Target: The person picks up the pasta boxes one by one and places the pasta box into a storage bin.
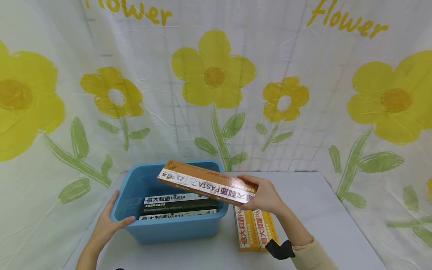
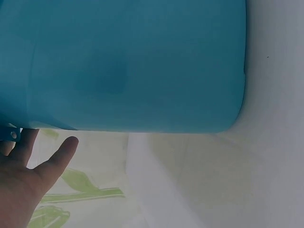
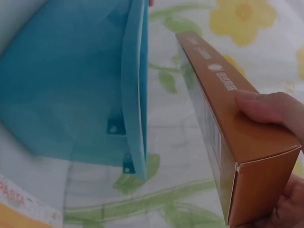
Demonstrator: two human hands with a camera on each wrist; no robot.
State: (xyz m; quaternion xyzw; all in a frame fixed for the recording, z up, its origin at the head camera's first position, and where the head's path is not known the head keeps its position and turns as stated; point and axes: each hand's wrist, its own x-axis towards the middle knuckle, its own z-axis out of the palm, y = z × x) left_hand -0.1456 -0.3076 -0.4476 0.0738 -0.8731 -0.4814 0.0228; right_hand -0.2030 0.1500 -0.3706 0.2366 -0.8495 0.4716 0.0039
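Observation:
My right hand [image 1: 264, 193] grips one end of a long brown-orange pasta box [image 1: 206, 180], thumb on one side and fingers on the other. Its far end reaches over the right half of the blue bin [image 1: 175, 229], raised above the rim and tilted. In the right wrist view the thumb presses on the box's brown face [image 3: 223, 90]. At the bin's left front corner is my left hand [image 1: 106, 223], its thumb over the rim and its straight, spread fingers along the outer left side. Inside the bin lie black-and-white pasta boxes [image 1: 180, 206], partly hidden by the front wall.
To the right of the bin, two yellow-orange pasta boxes [image 1: 249, 234] lie side by side on the white table [image 1: 324, 225], partly covered by my right hand and forearm. A white curtain [image 1: 158, 123] with yellow flowers hangs behind the table and at its sides.

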